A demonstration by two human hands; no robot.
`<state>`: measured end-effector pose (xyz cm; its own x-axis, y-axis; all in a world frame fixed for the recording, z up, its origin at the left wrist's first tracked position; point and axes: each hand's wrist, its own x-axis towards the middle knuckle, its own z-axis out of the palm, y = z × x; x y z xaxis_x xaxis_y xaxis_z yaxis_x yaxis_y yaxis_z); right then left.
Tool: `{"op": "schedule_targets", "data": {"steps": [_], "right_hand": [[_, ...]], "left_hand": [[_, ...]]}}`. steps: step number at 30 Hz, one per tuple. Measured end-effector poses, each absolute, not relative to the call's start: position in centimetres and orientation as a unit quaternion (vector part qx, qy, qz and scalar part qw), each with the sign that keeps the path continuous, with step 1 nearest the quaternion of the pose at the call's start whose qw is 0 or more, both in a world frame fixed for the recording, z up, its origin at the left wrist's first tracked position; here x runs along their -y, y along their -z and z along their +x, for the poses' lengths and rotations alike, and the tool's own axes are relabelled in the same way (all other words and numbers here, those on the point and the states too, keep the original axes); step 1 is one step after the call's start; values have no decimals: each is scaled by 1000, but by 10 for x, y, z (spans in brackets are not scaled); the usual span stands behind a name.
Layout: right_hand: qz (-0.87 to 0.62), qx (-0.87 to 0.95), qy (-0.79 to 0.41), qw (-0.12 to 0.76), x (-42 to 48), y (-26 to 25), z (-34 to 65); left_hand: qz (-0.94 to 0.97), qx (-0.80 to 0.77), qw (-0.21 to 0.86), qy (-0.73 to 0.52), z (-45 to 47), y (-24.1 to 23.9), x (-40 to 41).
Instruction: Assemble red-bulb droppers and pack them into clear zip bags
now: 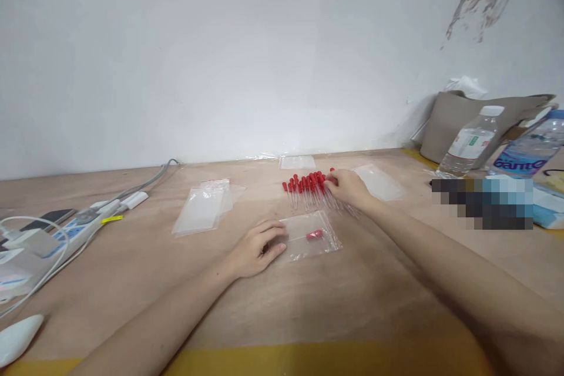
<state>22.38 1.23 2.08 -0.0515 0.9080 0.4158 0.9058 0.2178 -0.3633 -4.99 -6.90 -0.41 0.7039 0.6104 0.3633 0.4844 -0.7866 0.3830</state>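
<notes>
A clear zip-lock bag [299, 247] lies flat on the table with one red-bulbed dropper [314, 235] inside it. Half-curled fingers of my left hand [259, 248] rest on the bag's left end, holding it. Behind the bag is a pile of several droppers [308, 183], thin clear tubes with red rubber bulbs pointing toward the wall. At the pile's right side, my right hand [349, 187] has its thumb and fingers closed around a dropper, whose bulb they partly hide.
Flat plastic bags lie at the left [200, 208], beside the wall [298, 163] and behind my right hand [379, 182]. A power strip [74, 232] with cables is on the left, near a white mouse [20, 338]. Water bottles [469, 144] and a grey-brown bag [440, 123] stand at right.
</notes>
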Motion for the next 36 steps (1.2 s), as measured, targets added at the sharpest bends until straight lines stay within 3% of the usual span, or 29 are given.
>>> {"op": "schedule_targets", "data": {"steps": [4,11,16,19,22,29,36], "right_hand": [[-712,650,-13,266,-45,-25,200],[-717,628,-42,301,-62,-19,198],[-689,626,-60,360,-55,-31,221],[-648,588,-67,479,-40,-34,240],[-574,549,-140,591,-14,-24,254],[-515,397,-363,667,31,24,250],[-471,382,-462,647,41,35,232]], "left_hand": [[911,-311,152,-225,-55,4,70],[913,-291,171,-227,-57,6,67],[915,-289,174,-222,-57,6,65],[913,-293,176,-222,-57,6,65],[913,-292,179,-222,-56,5,65],[912,-295,177,-222,-56,6,64],[914,-294,175,-220,-56,7,64]]}}
